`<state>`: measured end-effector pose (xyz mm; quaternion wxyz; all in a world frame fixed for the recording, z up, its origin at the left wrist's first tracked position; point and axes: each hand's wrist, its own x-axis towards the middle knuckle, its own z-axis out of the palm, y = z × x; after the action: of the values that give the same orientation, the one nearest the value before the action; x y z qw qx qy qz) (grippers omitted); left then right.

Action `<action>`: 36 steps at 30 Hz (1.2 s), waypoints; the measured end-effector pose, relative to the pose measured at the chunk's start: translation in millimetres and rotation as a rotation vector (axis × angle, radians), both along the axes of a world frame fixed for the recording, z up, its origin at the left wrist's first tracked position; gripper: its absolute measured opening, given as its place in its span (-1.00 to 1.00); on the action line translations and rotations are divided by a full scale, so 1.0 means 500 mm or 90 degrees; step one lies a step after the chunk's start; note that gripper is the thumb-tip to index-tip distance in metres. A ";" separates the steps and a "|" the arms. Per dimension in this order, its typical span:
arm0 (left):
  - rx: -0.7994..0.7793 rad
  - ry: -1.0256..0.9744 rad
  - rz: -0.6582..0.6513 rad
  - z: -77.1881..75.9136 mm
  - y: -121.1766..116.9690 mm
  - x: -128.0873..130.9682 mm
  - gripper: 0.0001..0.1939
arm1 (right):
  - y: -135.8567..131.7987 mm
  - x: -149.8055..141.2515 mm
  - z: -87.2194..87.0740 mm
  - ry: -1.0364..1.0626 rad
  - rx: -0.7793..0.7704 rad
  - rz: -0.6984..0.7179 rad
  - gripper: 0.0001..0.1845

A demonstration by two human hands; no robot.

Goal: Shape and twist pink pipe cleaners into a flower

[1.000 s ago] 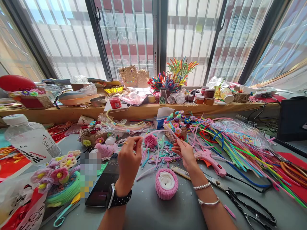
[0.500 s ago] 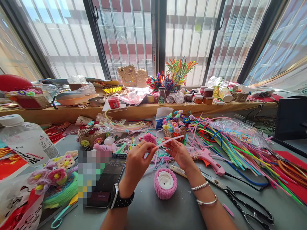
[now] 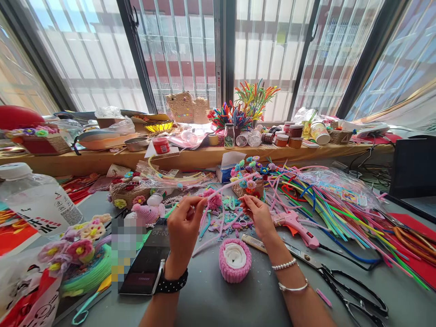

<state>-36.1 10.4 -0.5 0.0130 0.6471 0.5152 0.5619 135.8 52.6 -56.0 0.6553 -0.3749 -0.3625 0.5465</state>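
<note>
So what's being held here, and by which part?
The left hand pinches a pale pink strip by one end; whether the right hand holds anything cannot be told.

At the back, wide barred glass windows in dark metal frames are very bright. Under them runs a long tan ledge, and before it lies a smooth grey surface.

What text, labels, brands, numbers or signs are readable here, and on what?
"04:00": phone screen; further digits may be hidden behind the left hand.
Too small or blurred to read reliably: large bottle, red tub, window-frame sticker, red-and-white bag, clear packaging.
</note>
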 end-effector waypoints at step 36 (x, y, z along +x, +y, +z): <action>-0.407 -0.179 -0.225 -0.024 0.037 0.016 -0.74 | -0.006 0.013 0.020 0.154 0.071 0.008 -0.84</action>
<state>-28.3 29.2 -12.6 0.3809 0.6056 0.5384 0.4453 142.4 49.5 -45.9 0.7106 -0.2667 -0.3132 0.5708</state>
